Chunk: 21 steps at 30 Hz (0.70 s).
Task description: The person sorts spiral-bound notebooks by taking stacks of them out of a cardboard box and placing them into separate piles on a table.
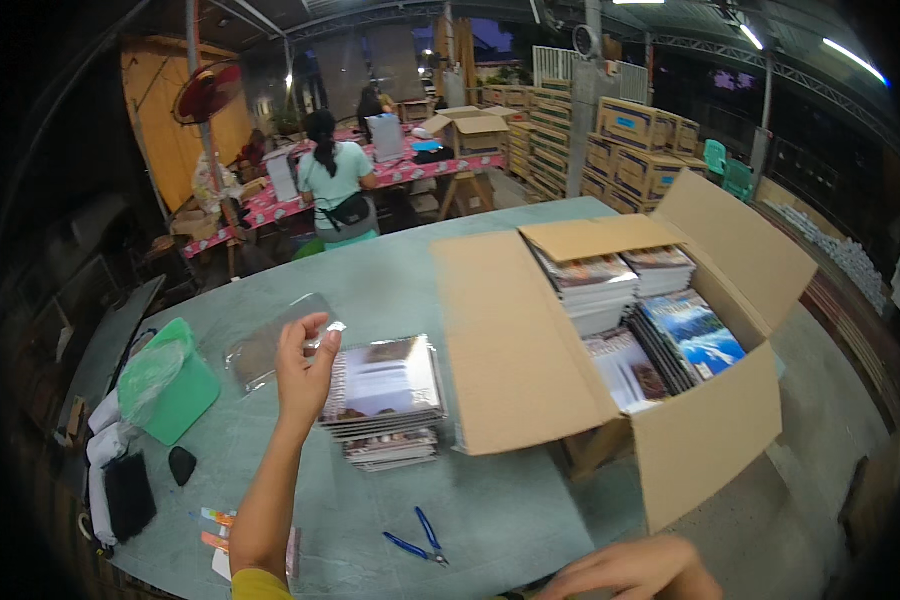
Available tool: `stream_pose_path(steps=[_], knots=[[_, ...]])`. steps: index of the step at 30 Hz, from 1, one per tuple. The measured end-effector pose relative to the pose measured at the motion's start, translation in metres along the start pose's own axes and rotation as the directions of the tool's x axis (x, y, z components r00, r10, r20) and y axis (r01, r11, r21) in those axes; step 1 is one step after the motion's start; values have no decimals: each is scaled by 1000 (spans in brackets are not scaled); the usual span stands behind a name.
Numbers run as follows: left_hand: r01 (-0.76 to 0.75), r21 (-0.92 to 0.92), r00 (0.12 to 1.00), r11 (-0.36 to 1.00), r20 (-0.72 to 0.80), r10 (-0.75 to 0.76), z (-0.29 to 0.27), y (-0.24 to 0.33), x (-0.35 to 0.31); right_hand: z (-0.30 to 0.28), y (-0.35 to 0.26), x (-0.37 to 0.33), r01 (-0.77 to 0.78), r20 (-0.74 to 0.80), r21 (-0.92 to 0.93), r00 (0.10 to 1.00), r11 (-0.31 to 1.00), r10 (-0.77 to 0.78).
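My left hand (305,375) is raised over the table, thumb and fingers curved and apart, with nothing visible between them. Behind it lies a clear plastic sleeve (260,350) with a glinting corner. Just right of the hand stands a stack of shrink-wrapped books (385,395), its lower part set slightly askew. My right hand (635,570) is at the bottom edge, right of the table's near corner. It is blurred and its fingertips are cut off. An open cardboard box (530,340) at the right holds several stacks of books (690,330), one with a blue cover.
Blue-handled nippers (420,540) lie near the table's front. A green bin (175,385) with plastic film and a dark rounded object (181,465) are at the left. Beyond the grey table (370,270), a person (340,180) stands by a pink-covered table. Cartons (635,145) are stacked behind.
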State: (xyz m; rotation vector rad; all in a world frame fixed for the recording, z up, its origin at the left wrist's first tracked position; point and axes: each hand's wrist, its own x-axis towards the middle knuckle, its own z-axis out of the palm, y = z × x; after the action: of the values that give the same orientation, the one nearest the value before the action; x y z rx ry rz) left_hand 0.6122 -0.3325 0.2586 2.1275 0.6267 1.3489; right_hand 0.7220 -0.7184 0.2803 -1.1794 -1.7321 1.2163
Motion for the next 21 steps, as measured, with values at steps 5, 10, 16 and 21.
stream_pose_path(steps=[5,10,16,21], knots=[[-557,59,821,828,190,539,51,137,-45,-61,-15,-97,-306,-461,-450,884,839,75],[-699,-160,580,697,443,684,124,201,-102,-132,17,-143,-649,-663,-748,739,140,-114],[-682,-94,560,726,571,600,202,211,-134,-167,36,-158,-548,-546,-813,835,198,68],[-577,-87,637,812,574,514,211,206,-138,-232,36,-101,-273,-196,-897,950,347,242]])
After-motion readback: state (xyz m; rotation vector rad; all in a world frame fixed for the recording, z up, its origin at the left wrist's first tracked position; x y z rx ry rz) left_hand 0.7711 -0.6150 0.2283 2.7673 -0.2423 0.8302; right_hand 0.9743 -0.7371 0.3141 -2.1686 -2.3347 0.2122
